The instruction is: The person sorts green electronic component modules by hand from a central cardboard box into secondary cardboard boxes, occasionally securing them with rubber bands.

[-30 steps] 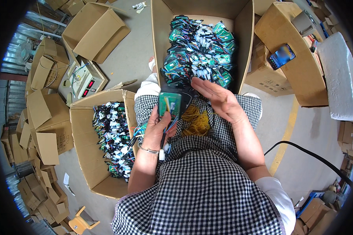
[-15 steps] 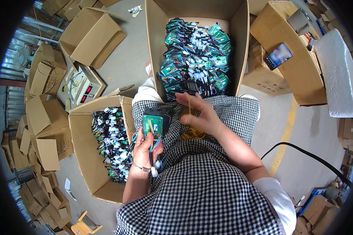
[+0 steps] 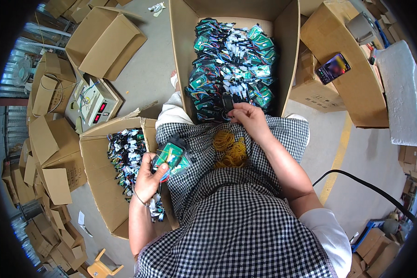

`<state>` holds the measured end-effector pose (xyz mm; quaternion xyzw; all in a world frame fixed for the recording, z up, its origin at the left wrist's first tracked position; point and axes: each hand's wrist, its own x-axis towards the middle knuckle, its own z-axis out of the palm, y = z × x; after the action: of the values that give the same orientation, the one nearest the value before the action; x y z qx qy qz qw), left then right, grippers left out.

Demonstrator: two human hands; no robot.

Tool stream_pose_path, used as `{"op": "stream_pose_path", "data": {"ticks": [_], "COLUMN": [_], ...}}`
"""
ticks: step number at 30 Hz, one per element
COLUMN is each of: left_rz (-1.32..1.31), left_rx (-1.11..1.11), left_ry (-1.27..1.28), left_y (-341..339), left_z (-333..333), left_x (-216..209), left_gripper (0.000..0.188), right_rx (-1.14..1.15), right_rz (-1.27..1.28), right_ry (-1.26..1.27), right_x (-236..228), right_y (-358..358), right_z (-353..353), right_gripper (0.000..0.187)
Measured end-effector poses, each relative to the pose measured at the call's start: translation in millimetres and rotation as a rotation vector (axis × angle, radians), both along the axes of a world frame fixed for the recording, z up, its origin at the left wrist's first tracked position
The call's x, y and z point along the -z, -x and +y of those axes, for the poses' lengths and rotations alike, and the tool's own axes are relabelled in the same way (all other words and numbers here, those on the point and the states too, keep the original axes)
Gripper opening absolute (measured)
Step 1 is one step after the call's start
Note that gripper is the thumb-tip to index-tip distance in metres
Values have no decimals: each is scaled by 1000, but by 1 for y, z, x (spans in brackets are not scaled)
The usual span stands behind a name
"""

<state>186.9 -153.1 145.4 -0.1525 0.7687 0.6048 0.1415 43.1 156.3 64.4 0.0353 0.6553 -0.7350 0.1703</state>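
Note:
In my left hand (image 3: 147, 181) is a green circuit board (image 3: 170, 155) with a black part behind it and clear film around its edge. My thumb presses on its near side, and coloured wires hang below. A thin yellow strand crosses the board. My right hand (image 3: 250, 121) is pinched closed at the near edge of the large carton (image 3: 289, 60), beside a small black module (image 3: 227, 101). What lies between its fingertips is too small to make out. A heap of yellow rubber bands (image 3: 231, 150) rests on the checked apron on my lap.
Bundled circuit boards with wires (image 3: 234, 65) fill the large carton. A smaller carton (image 3: 97, 185) on my left holds more wired bundles (image 3: 127, 157). A device with red displays (image 3: 99, 109) stands beyond it. A phone (image 3: 333, 68) lies on a carton at right; a black cable (image 3: 361, 178) arcs nearby.
My right hand has gone from spread fingers over my lap to a pinch at the large carton's edge. The left hand has shifted left and tilted the board. The rubber bands are now uncovered.

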Motion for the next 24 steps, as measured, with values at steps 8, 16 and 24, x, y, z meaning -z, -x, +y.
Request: {"op": "stream_pose_path", "data": {"ticks": [8,16,24], "left_rz": [159,805,134], "left_rx": [278,660,1070], "left_ry": [1155,1348,1697], "left_y": [27,189,253], "left_z": [-18,77,93], "left_x": [-7,42,135], "left_gripper": [53,25,36], "right_rx": [-341,-313,12], "right_rz": [167,-98,-25], "right_ry": [-1131,-1195,-510], "right_x": [93,121,126], "right_y": [38,62,56], "right_z": [-19,-40,17], "right_gripper": [53,55,40]}}
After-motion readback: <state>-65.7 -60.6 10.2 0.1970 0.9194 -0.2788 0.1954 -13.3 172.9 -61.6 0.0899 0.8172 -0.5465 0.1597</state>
